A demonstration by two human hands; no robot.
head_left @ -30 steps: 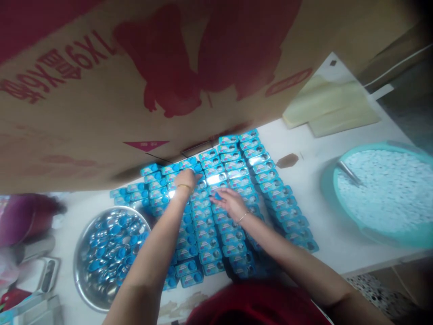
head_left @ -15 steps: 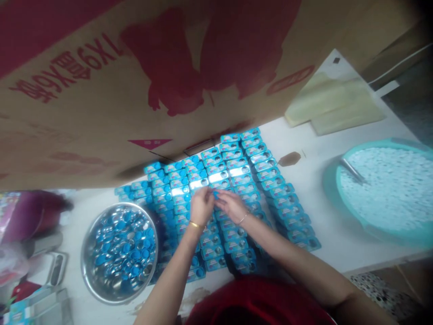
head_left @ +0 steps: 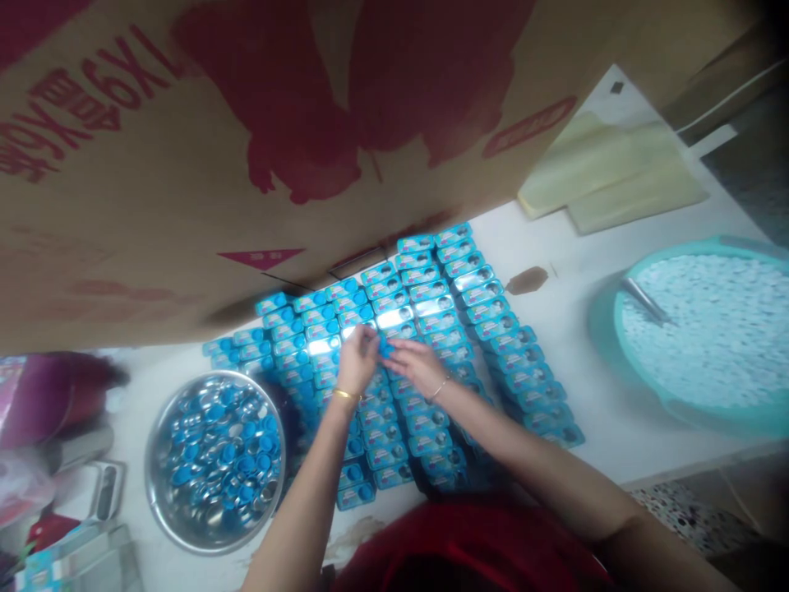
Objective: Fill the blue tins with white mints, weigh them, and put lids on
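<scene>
Both hands meet above rows of small blue printed tins (head_left: 430, 322). My left hand (head_left: 358, 362), wearing a gold bracelet, has its fingers closed at one side of a small blue cap (head_left: 385, 347). From the right, my right hand (head_left: 419, 367) pinches the same cap with fairly straight fingers. Blur and the fingers hide the cap's details. Left of the tins, a metal bowl (head_left: 151, 481) holds many small round blue and silver caps.
A large printed cardboard box (head_left: 148, 205) stands behind the tins. On the right, a turquoise basin (head_left: 641, 374) holds many small pale pieces and a metal scoop handle (head_left: 644, 300). Yellowish sheets (head_left: 634, 185) lie at the back right. A purple container (head_left: 53, 399) stands far left.
My hands have shifted slightly left and up with the blue cap between them. The right fingers look straighter. The whole view has tilted a little.
</scene>
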